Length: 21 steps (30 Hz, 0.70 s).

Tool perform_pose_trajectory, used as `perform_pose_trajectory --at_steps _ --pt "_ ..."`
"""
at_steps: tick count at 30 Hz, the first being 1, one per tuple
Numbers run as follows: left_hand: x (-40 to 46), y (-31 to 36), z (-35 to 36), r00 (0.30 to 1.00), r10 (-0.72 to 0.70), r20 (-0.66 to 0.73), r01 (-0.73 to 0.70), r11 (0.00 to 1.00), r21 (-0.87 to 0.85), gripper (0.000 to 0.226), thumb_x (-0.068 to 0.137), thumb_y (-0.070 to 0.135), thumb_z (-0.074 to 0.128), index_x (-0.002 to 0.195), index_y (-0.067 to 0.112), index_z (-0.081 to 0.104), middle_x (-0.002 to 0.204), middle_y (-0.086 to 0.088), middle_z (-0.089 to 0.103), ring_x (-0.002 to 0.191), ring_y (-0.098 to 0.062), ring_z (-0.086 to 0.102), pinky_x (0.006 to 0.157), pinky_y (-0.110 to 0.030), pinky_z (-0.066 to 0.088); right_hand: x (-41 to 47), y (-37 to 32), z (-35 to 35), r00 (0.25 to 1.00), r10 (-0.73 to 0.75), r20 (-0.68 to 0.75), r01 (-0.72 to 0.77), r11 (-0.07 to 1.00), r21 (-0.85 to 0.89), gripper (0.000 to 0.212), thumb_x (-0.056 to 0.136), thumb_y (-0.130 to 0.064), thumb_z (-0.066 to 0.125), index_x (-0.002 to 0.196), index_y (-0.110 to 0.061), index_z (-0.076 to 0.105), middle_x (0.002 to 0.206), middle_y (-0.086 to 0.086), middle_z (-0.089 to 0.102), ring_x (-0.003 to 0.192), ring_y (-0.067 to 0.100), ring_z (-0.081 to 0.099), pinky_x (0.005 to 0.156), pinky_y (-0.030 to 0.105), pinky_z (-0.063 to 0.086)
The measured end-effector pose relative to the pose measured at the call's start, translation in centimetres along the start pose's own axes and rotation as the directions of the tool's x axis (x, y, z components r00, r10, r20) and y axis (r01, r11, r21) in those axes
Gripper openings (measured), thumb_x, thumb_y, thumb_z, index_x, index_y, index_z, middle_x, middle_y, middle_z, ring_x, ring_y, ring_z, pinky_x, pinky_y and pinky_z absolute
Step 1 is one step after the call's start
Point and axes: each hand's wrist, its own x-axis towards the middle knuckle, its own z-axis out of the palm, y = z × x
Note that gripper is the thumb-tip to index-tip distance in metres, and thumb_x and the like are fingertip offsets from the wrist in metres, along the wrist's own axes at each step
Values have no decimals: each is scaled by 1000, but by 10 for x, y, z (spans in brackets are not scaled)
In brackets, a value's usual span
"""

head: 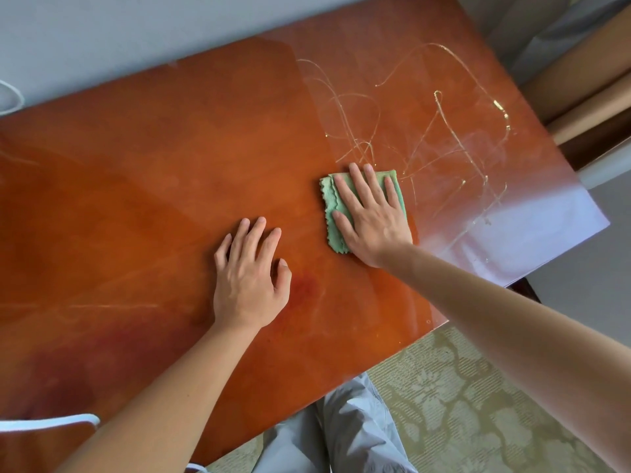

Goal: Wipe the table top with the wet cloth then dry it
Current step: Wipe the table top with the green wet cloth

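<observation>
Wiping: right hand (370, 216) lies flat on the green cloth (341, 213), fingers straight and spread, palm pressing it to the surface (153, 186); a released grip, nothing clenched, so the whole pad bears down evenly.
Cloth: folded into a small pad, which gives the palm something thick to push; it sits right of centre, its scalloped edge showing at 9 o'clock of the hand.
Left hand: left hand (249, 278) rests on bare wood at 8 o'clock from the cloth, fingers relaxed and holding nothing, probably steadying the body for the reach.
Streaks: thin wet trails (444, 131) loop over the glossy area from 12 to 3 o'clock of the cloth, likely showing where the wet pass has run.
Stage: judged to be the wet wipe; drying not yet begun, and no second cloth is in view.
Risk: water near the edge at 4 o'clock could drip onto the carpet (461, 404).
</observation>
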Motion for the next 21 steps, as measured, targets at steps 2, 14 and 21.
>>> perform_pose_trajectory --at_steps 2,14,21 --pt "0 0 -1 1000 -4 6 4 1000 0 55 97 42 41 145 19 55 157 -9 45 149 -30 35 122 -51 22 1 -1 0 1000 -4 1 4 1000 6 68 102 -60 0 164 -31 -1 172 -1 -7 156 21 -16 126 45 -12" --pt "0 0 0 999 -22 41 22 1000 -1 56 98 44 38 145 20 55 157 -9 46 149 -30 36 121 -52 26 -72 -10 22 999 -35 2 35 999 29 65 106 -59 6 164 -30 0 171 0 -7 156 21 -18 126 47 -9" --pt "2 3 -4 998 -43 47 43 999 11 57 97 44 35 142 18 59 154 -10 49 146 -31 40 117 -55 31 -15 1 3 998 -58 13 58 998 28 67 103 -59 2 164 -31 2 172 0 -5 156 21 -16 125 44 -14"
